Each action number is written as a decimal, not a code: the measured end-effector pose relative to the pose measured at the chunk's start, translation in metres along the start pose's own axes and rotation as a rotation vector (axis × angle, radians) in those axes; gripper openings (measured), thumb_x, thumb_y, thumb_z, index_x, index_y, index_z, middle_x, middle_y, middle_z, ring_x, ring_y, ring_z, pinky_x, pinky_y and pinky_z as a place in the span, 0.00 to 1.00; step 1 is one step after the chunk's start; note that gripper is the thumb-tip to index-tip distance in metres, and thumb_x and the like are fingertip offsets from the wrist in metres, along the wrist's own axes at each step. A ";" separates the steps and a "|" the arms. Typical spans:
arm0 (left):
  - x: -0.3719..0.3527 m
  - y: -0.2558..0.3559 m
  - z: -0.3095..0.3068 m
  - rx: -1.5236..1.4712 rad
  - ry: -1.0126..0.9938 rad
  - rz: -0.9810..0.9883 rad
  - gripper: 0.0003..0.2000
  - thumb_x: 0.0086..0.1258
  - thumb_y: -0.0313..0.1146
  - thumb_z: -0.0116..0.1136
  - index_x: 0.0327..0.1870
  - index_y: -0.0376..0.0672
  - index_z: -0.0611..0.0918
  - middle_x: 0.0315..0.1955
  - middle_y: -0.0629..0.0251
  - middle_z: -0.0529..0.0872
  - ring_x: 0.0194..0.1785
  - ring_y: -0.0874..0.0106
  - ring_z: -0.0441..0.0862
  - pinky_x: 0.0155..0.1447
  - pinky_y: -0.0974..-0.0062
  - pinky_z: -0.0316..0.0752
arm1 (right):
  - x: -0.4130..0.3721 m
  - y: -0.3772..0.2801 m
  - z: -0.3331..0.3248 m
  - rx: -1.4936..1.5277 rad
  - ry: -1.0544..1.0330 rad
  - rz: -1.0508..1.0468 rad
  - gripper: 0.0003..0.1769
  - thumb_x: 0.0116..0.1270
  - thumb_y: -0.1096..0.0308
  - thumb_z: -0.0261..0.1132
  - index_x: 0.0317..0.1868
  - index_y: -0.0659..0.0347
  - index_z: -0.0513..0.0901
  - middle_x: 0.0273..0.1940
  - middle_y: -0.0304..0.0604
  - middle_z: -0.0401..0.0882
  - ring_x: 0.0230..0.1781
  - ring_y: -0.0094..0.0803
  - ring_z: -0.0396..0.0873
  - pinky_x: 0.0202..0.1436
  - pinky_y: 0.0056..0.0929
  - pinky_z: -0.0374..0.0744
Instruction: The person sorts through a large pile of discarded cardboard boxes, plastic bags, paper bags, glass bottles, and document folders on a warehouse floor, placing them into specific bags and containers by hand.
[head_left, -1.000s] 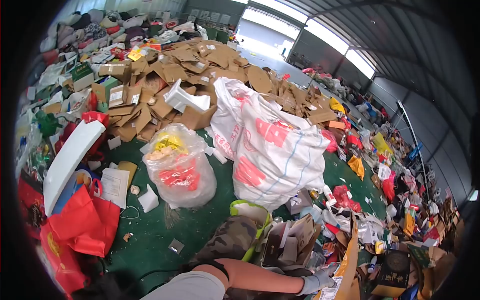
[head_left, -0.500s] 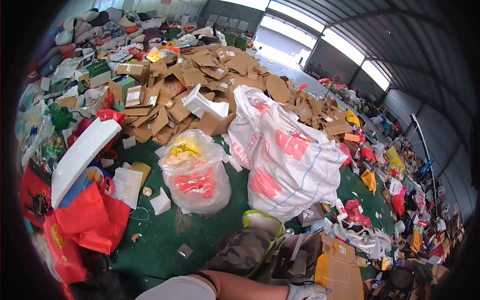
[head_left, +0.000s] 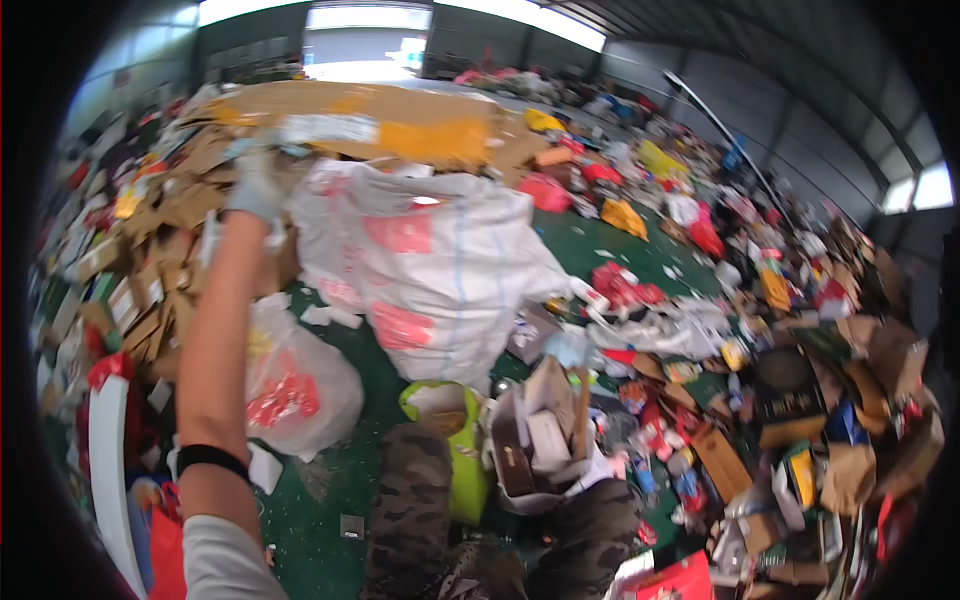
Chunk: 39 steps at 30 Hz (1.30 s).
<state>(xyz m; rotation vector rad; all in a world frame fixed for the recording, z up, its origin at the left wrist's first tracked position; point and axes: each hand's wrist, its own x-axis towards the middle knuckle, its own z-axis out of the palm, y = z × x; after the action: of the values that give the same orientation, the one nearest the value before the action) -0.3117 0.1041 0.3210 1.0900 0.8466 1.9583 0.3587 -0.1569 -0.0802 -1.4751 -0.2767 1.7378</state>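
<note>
**Left hand holds a cardboard sheet high over the sack**

The grip of the left hand (head_left: 255, 185), in a pale glove, is pressed together on the left end of a cardboard sheet (head_left: 400, 120). The picture is blurred there, so the single fingers cannot be told apart. The sheet lies nearly flat in the air, at the top of the view. It reaches away from the grip to the right, and carries a white label (head_left: 330, 128) near the hand and a yellow patch (head_left: 445, 140) further along. The bare forearm runs straight up from the lower left corner to the glove, with a black band (head_left: 210, 458) around it above a light sleeve. The right hand does not show.

Directly under the sheet and just right of the arm stands a big white sack (head_left: 430, 260) with red print, stuffed full. A clear plastic bag (head_left: 295, 390) with red and yellow stuff inside sits at the sack's foot, partly behind the arm. To the left of the arm lies a heap of flattened cardboard (head_left: 140, 260).

Lower down are the person's knees in camouflage trousers (head_left: 415, 500). A green-rimmed bag (head_left: 455, 440) sits beside the left knee, and an open container crammed with cardboard scraps (head_left: 540, 440) stands between the knees. A white foam board (head_left: 105, 470) leans at the far left, above a red bag (head_left: 165, 550). All of this rests on a green floor (head_left: 600, 235). To the right the floor is covered by a wide spread of mixed boxes and wrappers (head_left: 800, 380).
</note>
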 end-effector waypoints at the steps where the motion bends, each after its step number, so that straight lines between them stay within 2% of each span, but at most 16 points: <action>1: 0.013 -0.008 -0.008 0.010 0.033 0.008 0.16 0.64 0.33 0.56 0.51 0.36 0.76 0.43 0.65 0.83 0.44 0.72 0.79 0.53 0.69 0.72 | -0.013 0.028 -0.023 0.063 0.019 -0.008 0.19 0.62 0.57 0.61 0.49 0.61 0.74 0.48 0.47 0.79 0.45 0.38 0.79 0.44 0.38 0.79; 3: 0.024 -0.036 -0.013 0.052 0.096 -0.009 0.15 0.65 0.33 0.54 0.51 0.37 0.76 0.43 0.65 0.82 0.44 0.72 0.79 0.53 0.69 0.73 | -0.031 0.057 -0.036 0.133 0.034 -0.049 0.20 0.62 0.57 0.61 0.49 0.61 0.74 0.48 0.47 0.79 0.46 0.38 0.79 0.44 0.38 0.79; 9: -0.082 -0.151 0.037 0.142 0.161 -0.117 0.13 0.70 0.34 0.49 0.52 0.40 0.76 0.46 0.66 0.82 0.44 0.71 0.79 0.51 0.70 0.74 | 0.013 -0.004 -0.003 -0.146 0.027 -0.065 0.20 0.68 0.55 0.57 0.51 0.62 0.74 0.50 0.48 0.78 0.48 0.41 0.78 0.46 0.39 0.79; 13: -0.167 -0.236 0.120 0.513 -0.320 -0.047 0.12 0.65 0.31 0.55 0.49 0.40 0.77 0.41 0.61 0.83 0.38 0.64 0.80 0.47 0.65 0.74 | 0.088 -0.044 -0.018 -0.306 0.029 0.003 0.21 0.67 0.56 0.59 0.53 0.63 0.74 0.49 0.46 0.79 0.46 0.37 0.79 0.45 0.36 0.79; 16: -0.155 -0.251 0.176 1.142 -1.012 0.811 0.13 0.61 0.30 0.55 0.47 0.41 0.79 0.38 0.59 0.83 0.36 0.58 0.80 0.46 0.64 0.74 | 0.125 -0.099 -0.040 -0.568 0.129 0.015 0.27 0.62 0.53 0.65 0.55 0.63 0.73 0.50 0.43 0.79 0.46 0.34 0.78 0.44 0.32 0.78; 19: -0.155 -0.301 0.164 1.152 -0.986 0.525 0.14 0.57 0.30 0.57 0.46 0.41 0.80 0.37 0.55 0.82 0.38 0.55 0.80 0.45 0.63 0.75 | 0.177 -0.135 -0.117 -1.167 0.452 -0.298 0.31 0.54 0.53 0.70 0.52 0.65 0.76 0.48 0.48 0.79 0.48 0.33 0.78 0.53 0.28 0.75; 21: -0.150 -0.325 0.143 1.199 -0.870 0.188 0.14 0.58 0.31 0.58 0.46 0.40 0.79 0.38 0.55 0.83 0.41 0.58 0.80 0.47 0.64 0.74 | 0.172 -0.186 -0.142 -0.964 0.784 -0.203 0.29 0.52 0.58 0.71 0.51 0.66 0.75 0.48 0.49 0.79 0.48 0.34 0.78 0.52 0.29 0.75; 22: -0.148 -0.339 0.133 1.144 -0.794 0.192 0.14 0.58 0.30 0.58 0.46 0.39 0.80 0.38 0.56 0.83 0.41 0.59 0.81 0.47 0.65 0.75 | 0.188 -0.189 -0.177 -0.722 0.930 -0.327 0.30 0.53 0.60 0.70 0.53 0.67 0.74 0.45 0.48 0.80 0.45 0.34 0.78 0.51 0.28 0.75; 25: -0.141 -0.360 0.118 1.156 -0.747 0.157 0.11 0.62 0.28 0.55 0.45 0.36 0.79 0.37 0.55 0.83 0.40 0.62 0.81 0.47 0.69 0.75 | 0.213 -0.212 -0.271 0.006 1.346 -0.451 0.26 0.55 0.53 0.71 0.46 0.63 0.75 0.32 0.39 0.77 0.24 0.24 0.71 0.20 0.24 0.71; 26: -0.139 -0.365 0.117 1.188 -0.759 0.140 0.10 0.64 0.27 0.53 0.45 0.35 0.79 0.37 0.55 0.82 0.40 0.63 0.81 0.47 0.71 0.75 | 0.230 -0.209 -0.312 0.223 1.412 -0.776 0.25 0.56 0.54 0.70 0.47 0.61 0.75 0.28 0.36 0.75 0.22 0.24 0.70 0.21 0.24 0.71; 28: -0.138 -0.375 0.116 1.219 -0.786 0.119 0.10 0.64 0.27 0.53 0.45 0.35 0.79 0.37 0.55 0.82 0.40 0.63 0.81 0.47 0.71 0.75 | 0.205 -0.239 -0.331 0.475 1.327 -0.599 0.30 0.53 0.46 0.70 0.51 0.55 0.74 0.38 0.40 0.74 0.35 0.33 0.75 0.34 0.34 0.78; 30: -0.139 -0.387 0.120 1.238 -0.802 0.103 0.10 0.64 0.27 0.53 0.45 0.35 0.79 0.37 0.55 0.82 0.40 0.64 0.81 0.47 0.71 0.75 | 0.215 -0.258 -0.358 0.859 1.135 -0.723 0.41 0.51 0.45 0.71 0.61 0.52 0.65 0.53 0.48 0.67 0.51 0.45 0.71 0.51 0.42 0.76; 31: -0.139 -0.391 0.121 1.244 -0.806 0.092 0.10 0.64 0.27 0.53 0.45 0.35 0.79 0.37 0.55 0.82 0.40 0.64 0.81 0.47 0.71 0.75 | 0.214 -0.267 -0.344 0.789 1.026 -0.884 0.41 0.50 0.45 0.72 0.60 0.53 0.66 0.50 0.48 0.69 0.45 0.42 0.74 0.44 0.38 0.79; 33: -0.140 -0.396 0.122 1.252 -0.811 0.082 0.10 0.64 0.26 0.53 0.45 0.35 0.79 0.37 0.55 0.82 0.40 0.64 0.81 0.47 0.72 0.75 | 0.224 -0.281 -0.350 0.780 1.173 -0.690 0.16 0.59 0.57 0.67 0.42 0.54 0.75 0.28 0.37 0.76 0.22 0.26 0.74 0.21 0.24 0.74; 36: -0.139 -0.396 0.120 1.262 -0.817 0.088 0.10 0.64 0.26 0.53 0.45 0.35 0.79 0.37 0.55 0.82 0.40 0.64 0.81 0.46 0.72 0.75 | 0.245 -0.262 -0.317 0.735 1.267 -0.820 0.03 0.60 0.71 0.59 0.35 0.57 0.73 0.21 0.36 0.74 0.14 0.25 0.71 0.15 0.23 0.70; 39: -0.145 -0.394 0.115 1.252 -0.807 0.116 0.10 0.64 0.26 0.53 0.45 0.35 0.79 0.37 0.55 0.82 0.40 0.64 0.81 0.46 0.72 0.75 | 0.260 -0.223 -0.255 0.711 1.109 -0.722 0.09 0.60 0.67 0.63 0.37 0.58 0.73 0.25 0.41 0.77 0.17 0.30 0.74 0.14 0.26 0.71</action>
<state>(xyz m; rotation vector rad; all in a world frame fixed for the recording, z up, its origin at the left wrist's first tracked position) -0.0463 0.2096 -0.0081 2.4004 1.5281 0.6917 0.6911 0.0827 -0.1997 -1.3172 0.3404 0.2385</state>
